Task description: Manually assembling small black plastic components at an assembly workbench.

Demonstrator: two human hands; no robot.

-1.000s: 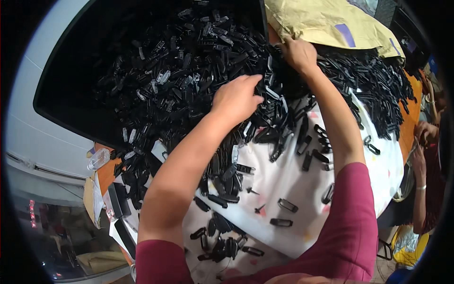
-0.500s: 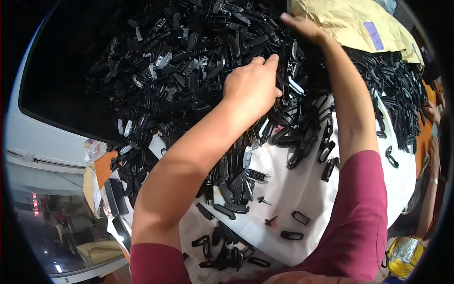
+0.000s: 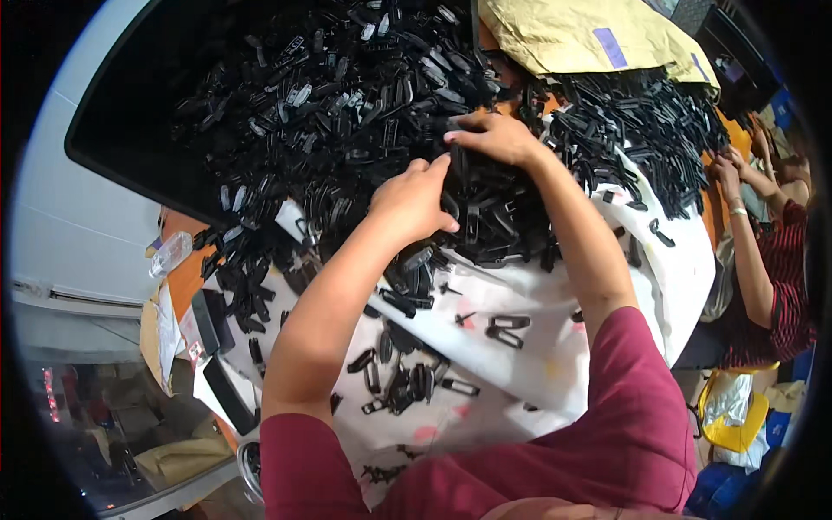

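Note:
A big heap of small black plastic clip-like parts spreads from a dark, wide-mouthed container at the upper left onto a white cloth. My left hand rests against the near part of the heap, thumb apart from its stretched fingers. Across from it, my right hand reaches over the far side, fingers extended and turned leftward. A dense clump of the parts lies between my two hands. Neither hand shows a single part gripped, though some fingertips are hidden among the parts.
Several loose black parts lie on the cloth near me. Upper right, a yellowish paper sack sits behind another black pile. A clear plastic bottle stands out at left. At right, another person's arm reaches to the table edge.
My right hand has come back from beside the sack, inward and nearer my left hand. Parts have been drawn together between them. The whole view has also shifted, showing more of the person at right.

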